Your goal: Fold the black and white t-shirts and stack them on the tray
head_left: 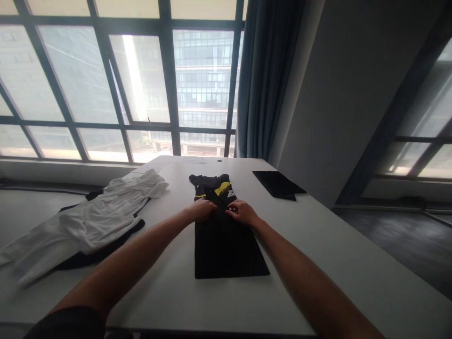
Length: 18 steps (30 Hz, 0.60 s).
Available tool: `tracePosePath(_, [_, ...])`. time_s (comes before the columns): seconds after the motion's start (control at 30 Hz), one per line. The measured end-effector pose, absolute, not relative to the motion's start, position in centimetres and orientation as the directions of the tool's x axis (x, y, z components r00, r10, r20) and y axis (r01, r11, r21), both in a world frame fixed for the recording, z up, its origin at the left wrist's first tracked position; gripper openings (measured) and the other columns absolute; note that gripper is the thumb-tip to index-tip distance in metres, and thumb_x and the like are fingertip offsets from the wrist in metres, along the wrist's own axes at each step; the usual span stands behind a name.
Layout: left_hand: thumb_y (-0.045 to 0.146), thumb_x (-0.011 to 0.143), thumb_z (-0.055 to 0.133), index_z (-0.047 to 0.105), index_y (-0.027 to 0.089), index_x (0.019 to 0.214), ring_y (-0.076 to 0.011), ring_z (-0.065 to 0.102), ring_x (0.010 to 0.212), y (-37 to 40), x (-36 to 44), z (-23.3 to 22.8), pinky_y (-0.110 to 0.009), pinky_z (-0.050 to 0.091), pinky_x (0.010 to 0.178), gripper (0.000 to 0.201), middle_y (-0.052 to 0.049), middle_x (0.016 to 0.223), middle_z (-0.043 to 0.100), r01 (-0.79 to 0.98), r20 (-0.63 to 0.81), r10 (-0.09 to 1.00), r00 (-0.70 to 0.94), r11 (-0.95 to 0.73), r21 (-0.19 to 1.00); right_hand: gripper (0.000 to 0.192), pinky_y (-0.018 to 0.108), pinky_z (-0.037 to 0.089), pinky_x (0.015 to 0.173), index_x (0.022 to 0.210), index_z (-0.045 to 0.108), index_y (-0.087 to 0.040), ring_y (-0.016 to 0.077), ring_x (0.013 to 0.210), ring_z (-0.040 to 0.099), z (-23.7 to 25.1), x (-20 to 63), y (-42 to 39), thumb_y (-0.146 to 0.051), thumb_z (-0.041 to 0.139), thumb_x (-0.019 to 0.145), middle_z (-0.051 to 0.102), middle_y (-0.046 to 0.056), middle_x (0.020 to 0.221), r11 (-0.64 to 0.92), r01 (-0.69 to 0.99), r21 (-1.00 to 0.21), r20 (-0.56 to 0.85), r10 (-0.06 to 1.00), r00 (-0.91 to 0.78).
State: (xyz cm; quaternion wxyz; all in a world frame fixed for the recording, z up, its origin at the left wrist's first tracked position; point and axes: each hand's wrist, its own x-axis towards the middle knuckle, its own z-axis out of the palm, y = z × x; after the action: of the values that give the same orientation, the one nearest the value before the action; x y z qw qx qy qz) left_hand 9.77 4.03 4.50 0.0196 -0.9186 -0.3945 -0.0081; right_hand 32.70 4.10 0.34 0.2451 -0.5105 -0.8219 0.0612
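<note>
While both hands press mid-garment, the black folded jersey with yellow print [226, 230] lies flat at the centre of the smooth white table [335, 254]. Left hand [203, 209] and right hand [243, 212]: fingers curled, pinching soft cloth. Risk: uneven pull could skew the narrow fold. Left: crumpled white garment [95, 221]; far right: flat black pad [278, 184].

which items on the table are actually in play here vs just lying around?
In play:
- black shirt with yellow print, laid flat in a narrow strip
- left hand and right hand, both pressing on its middle

Lying about:
- white garment heaped on a dark garment, left side
- flat black item, far right
- white table
</note>
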Motion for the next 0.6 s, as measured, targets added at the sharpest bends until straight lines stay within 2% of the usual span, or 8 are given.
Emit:
tracePosePath(0.13, [0.009, 0.069, 0.069, 0.077, 0.025, 0.084, -0.0267, 0.065, 0.091, 6.6, 9.9, 6.1, -0.032, 0.048, 0.08, 0.023, -0.006, 0.088, 0.073, 0.824, -0.069, 0.821, 0.566, -0.564, 0.055, 0.024, 0.029, 0.047, 0.084, 0.098, 0.073, -0.02, 0.0189, 0.097, 0.062, 0.4, 32.6, 4.0, -0.04, 0.065, 0.088, 0.067, 0.006, 0.101, 0.464, 0.833, -0.302, 0.329, 0.871, -0.366])
tracePosePath(0.2, [0.012, 0.066, 0.073, 0.075, 0.024, 0.07, -0.0256, 0.064, 0.087, 7.4, 9.8, 7.0, -0.031, 0.048, 0.078, 0.013, -0.005, 0.078, 0.071, 0.849, -0.116, 0.841, 0.528, -0.52, 0.088, 0.025, 0.029, 0.046, 0.085, 0.098, 0.073, -0.02, 0.0189, 0.098, 0.061, 0.5, 32.5, 4.0, -0.041, 0.064, 0.088, 0.066, 0.007, 0.103, 0.456, 0.838, -0.298, 0.319, 0.875, -0.363])
tracePosePath(0.27, [0.012, 0.064, 0.076, 0.072, 0.023, 0.063, -0.0237, 0.063, 0.081, 8.0, 9.9, 7.7, -0.031, 0.047, 0.077, 0.011, -0.004, 0.07, 0.068, 0.854, -0.155, 0.84, 0.52, -0.512, 0.09, 0.025, 0.029, 0.046, 0.085, 0.098, 0.073, -0.019, 0.0194, 0.099, 0.061, 0.5, 32.5, 4.0, -0.041, 0.063, 0.089, 0.066, 0.007, 0.104, 0.451, 0.839, -0.304, 0.309, 0.88, -0.361])
tracePosePath(0.5, [0.008, 0.064, 0.076, 0.07, 0.02, 0.061, -0.0195, 0.06, 0.078, 9.3, 10.0, 8.0, -0.03, 0.045, 0.083, 0.013, 0.0, 0.058, 0.062, 0.857, -0.258, 0.818, 0.514, -0.506, 0.1, 0.024, 0.03, 0.047, 0.085, 0.097, 0.074, -0.02, 0.021, 0.104, 0.06, 0.6, 32.6, 3.9, -0.04, 0.065, 0.088, 0.066, 0.007, 0.107, 0.435, 0.841, -0.323, 0.286, 0.892, -0.351])
tracePosePath(0.6, [0.008, 0.065, 0.076, 0.07, 0.019, 0.063, -0.02, 0.06, 0.077, 9.8, 9.6, 7.6, -0.029, 0.045, 0.082, 0.013, 0.001, 0.053, 0.058, 0.863, -0.197, 0.845, 0.496, -0.456, 0.216, 0.025, 0.03, 0.047, 0.083, 0.098, 0.073, -0.02, 0.0216, 0.104, 0.06, 0.8, 32.7, 3.9, -0.04, 0.064, 0.088, 0.066, 0.007, 0.109, 0.433, 0.839, -0.329, 0.271, 0.895, -0.355])
